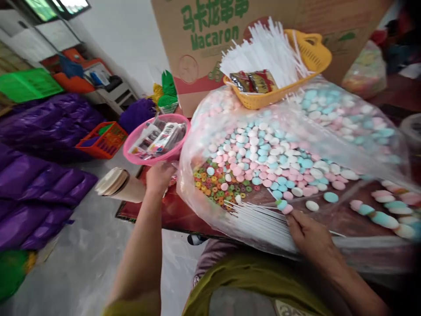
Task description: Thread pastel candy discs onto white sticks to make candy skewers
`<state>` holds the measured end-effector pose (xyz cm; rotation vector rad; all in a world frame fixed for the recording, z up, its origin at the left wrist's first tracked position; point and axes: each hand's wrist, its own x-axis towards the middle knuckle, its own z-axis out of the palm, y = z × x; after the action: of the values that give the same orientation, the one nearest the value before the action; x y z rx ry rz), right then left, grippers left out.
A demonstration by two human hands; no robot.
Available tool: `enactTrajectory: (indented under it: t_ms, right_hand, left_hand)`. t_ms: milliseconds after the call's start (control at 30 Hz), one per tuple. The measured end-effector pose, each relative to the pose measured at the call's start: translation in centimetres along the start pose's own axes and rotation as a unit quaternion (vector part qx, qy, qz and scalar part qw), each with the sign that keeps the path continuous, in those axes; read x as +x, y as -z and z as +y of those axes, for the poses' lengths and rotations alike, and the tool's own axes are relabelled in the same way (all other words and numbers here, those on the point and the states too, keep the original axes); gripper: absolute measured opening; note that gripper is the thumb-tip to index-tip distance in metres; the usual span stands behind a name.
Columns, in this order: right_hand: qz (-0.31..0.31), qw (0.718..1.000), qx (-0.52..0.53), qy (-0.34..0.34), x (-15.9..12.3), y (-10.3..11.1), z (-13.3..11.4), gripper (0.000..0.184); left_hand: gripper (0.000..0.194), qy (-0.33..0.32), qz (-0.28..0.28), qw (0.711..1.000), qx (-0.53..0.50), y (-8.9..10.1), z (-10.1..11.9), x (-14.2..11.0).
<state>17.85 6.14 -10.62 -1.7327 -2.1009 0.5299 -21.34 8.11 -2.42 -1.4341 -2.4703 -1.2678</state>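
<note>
My right hand (307,230) is closed around a white stick that carries a few pastel marshmallows (282,205), blue and pink, with a bit of green. Just left of it, a bundle of loose white sticks (259,224) lies on clear plastic. Behind are heaped pink, white and blue marshmallows (263,149) and small coloured gummy rings (219,186). My left hand (161,177) is at the table's left edge, under the rim of a pink basket (128,151) holding wrapped packets; its fingers are blurred and partly hidden. Small red-and-white pieces (169,186) lie beside it.
A yellow basket (253,102) of white sticks and sachets rests on the marshmallow bag, before a cardboard box (204,57). Finished skewers (381,217) lie at the right. A paper-coloured roll (123,184) stands by the table corner. Purple bundles (42,188) and an orange crate (101,142) are left.
</note>
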Motion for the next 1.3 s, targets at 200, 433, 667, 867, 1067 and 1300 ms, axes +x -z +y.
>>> enactTrajectory:
  t_ms: [200,433,667,867,1067,1300]
  right_hand:
    - [0.013,1.000,0.011,-0.015,-0.2,0.3,-0.4,0.030]
    - [0.040,0.998,0.036,-0.032,-0.6,0.7,-1.3,0.029]
    - [0.030,0.998,0.047,-0.025,-1.1,1.1,-2.0,0.030]
    - [-0.020,0.999,0.015,0.021,-1.9,2.2,-2.9,0.031]
    - [-0.070,0.995,-0.006,0.069,-1.2,2.7,-2.9,0.028]
    - [-0.089,0.989,-0.110,0.048,-1.2,3.2,-3.6,0.024]
  left_hand:
    - [0.019,-0.177,-0.040,0.983,-0.011,-2.2,7.6,-7.8]
    - [0.019,-0.256,-0.427,0.860,0.111,-13.5,14.1,-9.9]
    - [0.015,-0.213,-0.425,0.880,-0.006,-13.7,12.8,-10.5]
    - [0.026,0.178,-0.407,0.779,-0.443,-11.0,12.7,-13.1]
    - [0.018,0.244,-0.346,0.771,-0.475,-9.4,13.5,-14.3]
    - [0.016,0.167,-0.217,0.885,-0.376,-9.9,13.7,-16.8]
